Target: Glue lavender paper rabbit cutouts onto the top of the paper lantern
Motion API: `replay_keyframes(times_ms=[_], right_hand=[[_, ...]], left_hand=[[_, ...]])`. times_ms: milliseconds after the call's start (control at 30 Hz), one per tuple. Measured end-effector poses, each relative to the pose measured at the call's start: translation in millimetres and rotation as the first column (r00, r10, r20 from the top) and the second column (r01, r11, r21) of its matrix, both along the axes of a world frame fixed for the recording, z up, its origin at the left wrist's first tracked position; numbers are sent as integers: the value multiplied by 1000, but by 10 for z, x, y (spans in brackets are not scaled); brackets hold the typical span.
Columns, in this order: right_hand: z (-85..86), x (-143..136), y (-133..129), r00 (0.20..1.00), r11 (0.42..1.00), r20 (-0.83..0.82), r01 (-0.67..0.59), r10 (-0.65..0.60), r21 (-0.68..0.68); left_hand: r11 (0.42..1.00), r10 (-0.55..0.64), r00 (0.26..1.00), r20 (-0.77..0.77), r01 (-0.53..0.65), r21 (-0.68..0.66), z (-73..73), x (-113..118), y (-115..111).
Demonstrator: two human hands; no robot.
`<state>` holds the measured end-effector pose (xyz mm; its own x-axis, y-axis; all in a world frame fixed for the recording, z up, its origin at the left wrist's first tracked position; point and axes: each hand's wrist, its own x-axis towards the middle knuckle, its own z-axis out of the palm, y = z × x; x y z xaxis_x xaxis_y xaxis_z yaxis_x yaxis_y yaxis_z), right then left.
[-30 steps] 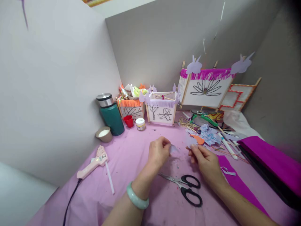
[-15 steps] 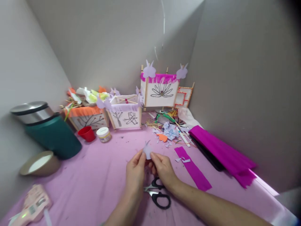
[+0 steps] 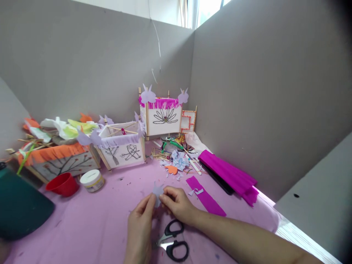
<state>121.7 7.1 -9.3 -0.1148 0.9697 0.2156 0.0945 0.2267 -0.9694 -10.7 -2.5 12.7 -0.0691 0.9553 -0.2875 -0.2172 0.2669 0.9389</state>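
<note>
Between my two hands is a small pale-lilac paper cutout (image 3: 157, 192) with pointed tips at its top. My left hand (image 3: 140, 223) pinches its left edge between thumb and fingers. On the opposite edge, my right hand (image 3: 178, 204) grips it the same way. Black-handled scissors (image 3: 172, 240) lie on the pink cloth just below my hands, blades partly apart and their tips hidden by my left hand. Similar lilac cutouts (image 3: 147, 94) are fixed to the corners of a white paper lantern box (image 3: 164, 123) with a magenta fringe.
Two more decorated boxes, one lilac-trimmed (image 3: 123, 154) and one orange-trimmed (image 3: 64, 161), stand at the back left. Before them are a red cup (image 3: 62, 184), a white-lidded jar (image 3: 92, 181) and a green bottle (image 3: 22, 205). Paper scraps (image 3: 178, 161), a magenta strip (image 3: 207, 198) and folded magenta paper (image 3: 227, 172) lie to the right.
The view has turned to the right and upward, so things appear further left. Both hands still hold the paper cutout; the scissors remain below them on the cloth.
</note>
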Motion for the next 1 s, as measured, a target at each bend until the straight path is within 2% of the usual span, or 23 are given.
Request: replay_keyframes(times_ms=[67,133,267,400,600,700,867,1000], right_hand=[[-4,11,-7,995,996,98,11,-19,86],[-10,25,-6,989,990,139,33,-53,137],[-23,54,27,988,989,113,97,-109,109],[-28,70,54,981,983,130,128,-145,128],[-38,52,37,973,974,167,128,-160,185],[-30,39,26,971,971,172,130,-166,200],[-8,77,55,969,963,129,183,-211,198],[-25,128,82,963,957,70,249,-261,145]], left_hand=[[999,40,996,-79,-38,28,3,-50,46],[998,20,991,-135,-12,55,-1,-74,74],[994,-89,980,-179,98,43,-46,-23,73],[992,-124,981,-151,127,15,-64,42,62],[999,-51,997,-53,50,-16,-5,25,90],[997,-78,996,-31,78,5,-29,32,94],[991,-134,987,-84,134,5,-51,66,77],[999,-32,998,-49,31,-11,7,49,80]])
